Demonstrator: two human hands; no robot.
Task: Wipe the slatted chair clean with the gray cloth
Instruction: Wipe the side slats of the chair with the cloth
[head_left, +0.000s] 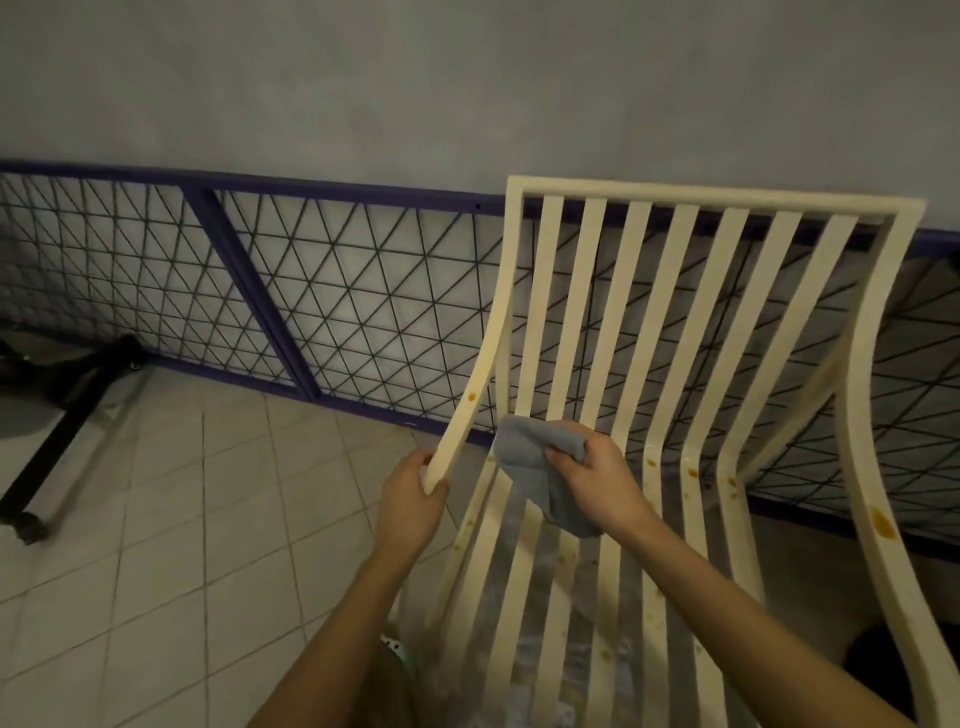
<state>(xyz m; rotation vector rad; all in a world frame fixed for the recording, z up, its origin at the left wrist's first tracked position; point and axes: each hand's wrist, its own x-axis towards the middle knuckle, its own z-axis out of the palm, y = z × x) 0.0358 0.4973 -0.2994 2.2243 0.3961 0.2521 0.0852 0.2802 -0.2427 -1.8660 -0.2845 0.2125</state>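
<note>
Fingers of your right hand (597, 483) were curled round the cloth (524, 447), pressed at the back left corner of the chair (727, 200); your left hand (410, 499) gripped the armrest (467, 415).

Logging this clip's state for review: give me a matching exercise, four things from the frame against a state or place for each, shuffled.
1. left hand
2. right hand
3. crumpled gray cloth
4. cream right armrest

A. bears a large orange stain
B. grips the end of the cream left armrest
C. bunched against the chair slats
D. holds the cloth

Pairs: 1-B, 2-D, 3-C, 4-A.
</note>
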